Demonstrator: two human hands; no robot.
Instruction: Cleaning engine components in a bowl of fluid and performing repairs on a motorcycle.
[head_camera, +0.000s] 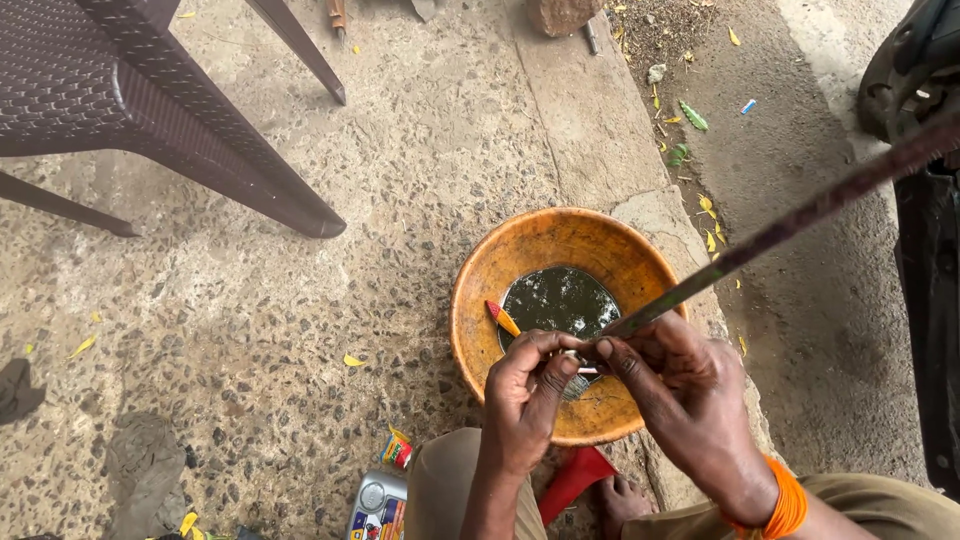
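Observation:
My left hand (525, 390) and my right hand (680, 385) meet over the near rim of an orange bowl (500, 265) that holds dark water. My right hand grips the near end of a long dark thin rod (790, 225) that runs up to the right edge of the view. My left hand's fingers pinch a small pale piece (578, 362) at that end of the rod. A small red and yellow object (502, 317) floats at the water's left edge. An orange band (785, 505) is on my right wrist.
A dark woven plastic chair (150, 100) stands at the upper left on the speckled concrete floor. A small tin (378, 505) and a little packet (397, 450) lie near my knee. A red piece (572, 480) lies by my foot. A dark vehicle part (915, 70) is at the right.

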